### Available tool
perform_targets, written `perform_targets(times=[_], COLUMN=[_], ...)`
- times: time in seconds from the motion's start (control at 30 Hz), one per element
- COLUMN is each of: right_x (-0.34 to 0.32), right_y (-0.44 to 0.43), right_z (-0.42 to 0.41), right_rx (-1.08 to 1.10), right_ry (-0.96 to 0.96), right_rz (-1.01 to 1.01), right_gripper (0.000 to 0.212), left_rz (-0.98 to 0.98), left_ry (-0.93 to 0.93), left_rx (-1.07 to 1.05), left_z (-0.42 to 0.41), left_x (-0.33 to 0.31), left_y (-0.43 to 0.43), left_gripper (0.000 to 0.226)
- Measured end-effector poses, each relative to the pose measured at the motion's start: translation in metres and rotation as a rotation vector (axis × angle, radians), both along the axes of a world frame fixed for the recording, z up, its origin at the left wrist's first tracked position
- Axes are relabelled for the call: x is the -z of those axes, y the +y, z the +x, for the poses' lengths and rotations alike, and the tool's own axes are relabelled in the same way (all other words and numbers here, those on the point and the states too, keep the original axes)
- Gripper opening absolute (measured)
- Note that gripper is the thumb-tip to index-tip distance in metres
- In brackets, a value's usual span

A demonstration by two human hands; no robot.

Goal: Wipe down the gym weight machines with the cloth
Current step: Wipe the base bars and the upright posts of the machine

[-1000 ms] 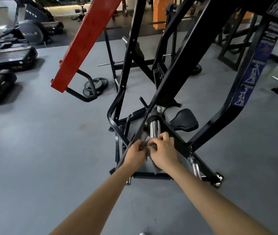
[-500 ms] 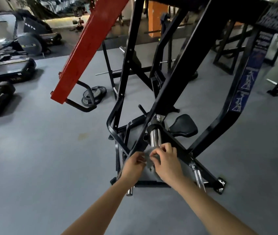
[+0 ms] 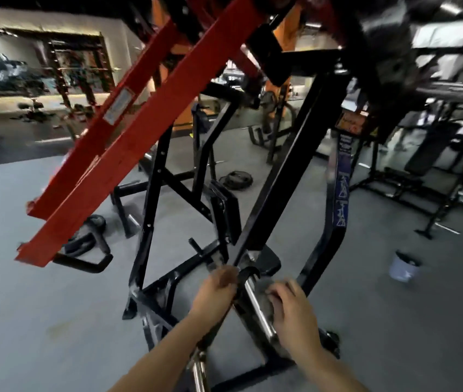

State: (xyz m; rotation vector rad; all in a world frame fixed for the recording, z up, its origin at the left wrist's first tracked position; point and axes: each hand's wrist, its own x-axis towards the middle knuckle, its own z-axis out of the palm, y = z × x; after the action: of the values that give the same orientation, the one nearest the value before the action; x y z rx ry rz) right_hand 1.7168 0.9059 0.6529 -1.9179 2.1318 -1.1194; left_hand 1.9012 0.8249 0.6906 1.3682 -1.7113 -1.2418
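Observation:
The weight machine has a black frame (image 3: 281,176), a red lever arm (image 3: 128,148) and a chrome weight peg (image 3: 253,292) low in the middle. My left hand (image 3: 216,290) is curled shut just left of the peg, against the diagonal black bar, and a blurred grey scrap pokes out above its knuckles. On the peg's right side, my right hand (image 3: 295,315) grips the grey cloth (image 3: 263,302) bunched under its fingers. The view is motion-blurred, and the cloth's run between the hands is hidden.
A black seat pad (image 3: 270,261) sits just behind the peg. A second chrome peg (image 3: 199,369) juts out below my left forearm. A small pale bucket (image 3: 404,268) stands on the grey floor to the right. Weight plates (image 3: 237,178) lie further back among other racks.
My view has tilted upward and moved closer to the machine. My hands, held together on the cloth at the peg before, have spread apart to either side of it.

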Motion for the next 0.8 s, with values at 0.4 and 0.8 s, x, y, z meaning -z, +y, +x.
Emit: perform_targets(times=[0.4,0.8], right_x=[-0.287,-0.143], right_y=[-0.102,-0.136], right_z=[-0.039,0.044], right_rx=[0.162,-0.158], right_ry=[0.357,0.312], right_rz=[-0.632,-0.192], right_gripper=[0.029,0.024], left_rz=[-0.460,-0.141], left_ry=[0.168,0.001], left_rx=[0.177,-0.020], left_z=[-0.065,-0.008], left_x=[-0.158,-0.049], left_y=[-0.067,-0.098], left_gripper=[0.046,0.027])
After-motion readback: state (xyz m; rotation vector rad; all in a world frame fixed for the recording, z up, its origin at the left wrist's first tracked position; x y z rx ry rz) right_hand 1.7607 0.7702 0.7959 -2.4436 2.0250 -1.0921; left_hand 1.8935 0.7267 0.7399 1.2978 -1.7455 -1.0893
